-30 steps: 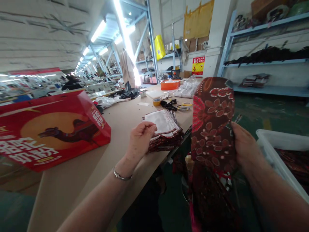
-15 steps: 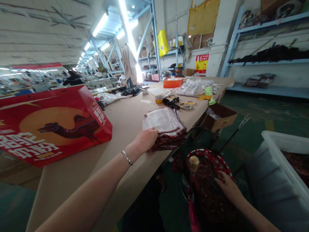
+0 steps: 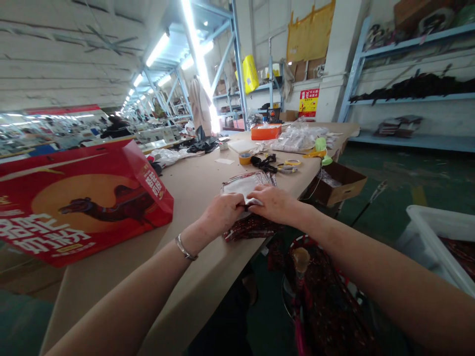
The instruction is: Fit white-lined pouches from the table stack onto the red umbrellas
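A stack of folded dark-red patterned fabric pieces [image 3: 254,228] lies near the table's edge, with a whitish side facing up on top. My left hand [image 3: 222,213], a silver bangle on its wrist, pinches the near edge of the top fabric piece [image 3: 237,186]. Close beside it, my right hand [image 3: 276,203] grips the same edge, fingers bent over the cloth. The thumbs are nearly together, and a bit of the white side is turned up between them. Below the table at right hangs more dark-red patterned fabric [image 3: 326,296], partly behind my right forearm.
On the brown table [image 3: 193,198] a large red bag with a camel [image 3: 100,202] stands at left. Past the stack lie scissors [image 3: 289,165], a yellow tape roll [image 3: 245,158], an orange box [image 3: 265,132] and plastic bags [image 3: 300,136]. A cardboard box [image 3: 343,185] and white bin [image 3: 438,237] stand right.
My right hand has come up from the dark-red fabric below the table to the stack and taken hold of the top piece beside my left hand. My left hand stays at the edge.
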`<move>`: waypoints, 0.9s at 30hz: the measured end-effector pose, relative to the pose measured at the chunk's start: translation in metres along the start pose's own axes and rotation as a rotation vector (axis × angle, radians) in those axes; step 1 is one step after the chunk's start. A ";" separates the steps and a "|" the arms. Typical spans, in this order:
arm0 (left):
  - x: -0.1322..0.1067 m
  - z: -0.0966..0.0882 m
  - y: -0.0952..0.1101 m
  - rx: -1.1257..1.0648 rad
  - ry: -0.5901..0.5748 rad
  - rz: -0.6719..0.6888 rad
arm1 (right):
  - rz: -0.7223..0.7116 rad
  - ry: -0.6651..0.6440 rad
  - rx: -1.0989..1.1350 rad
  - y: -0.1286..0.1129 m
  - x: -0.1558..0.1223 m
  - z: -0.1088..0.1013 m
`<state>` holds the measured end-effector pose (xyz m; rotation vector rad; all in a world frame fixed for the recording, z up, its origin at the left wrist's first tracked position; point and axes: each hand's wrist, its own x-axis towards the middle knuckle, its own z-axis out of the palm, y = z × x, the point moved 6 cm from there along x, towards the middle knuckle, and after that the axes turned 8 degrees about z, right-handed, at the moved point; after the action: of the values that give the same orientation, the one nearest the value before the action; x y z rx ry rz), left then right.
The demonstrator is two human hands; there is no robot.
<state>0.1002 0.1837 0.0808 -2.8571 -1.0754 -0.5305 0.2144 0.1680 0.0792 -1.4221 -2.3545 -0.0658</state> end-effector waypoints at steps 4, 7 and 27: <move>-0.011 -0.003 0.001 -0.204 0.150 -0.038 | 0.150 -0.108 -0.153 -0.002 0.006 0.014; -0.019 0.003 0.000 -0.280 0.161 -0.123 | 0.232 -0.155 -0.187 -0.003 -0.003 0.012; -0.138 0.076 0.085 -1.742 0.508 -0.860 | 0.511 -0.365 0.323 -0.046 -0.193 0.069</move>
<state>0.0816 0.0436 -0.0297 -2.0956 -2.3399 -3.3046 0.2328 -0.0004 -0.0447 -1.9288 -2.0458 0.7309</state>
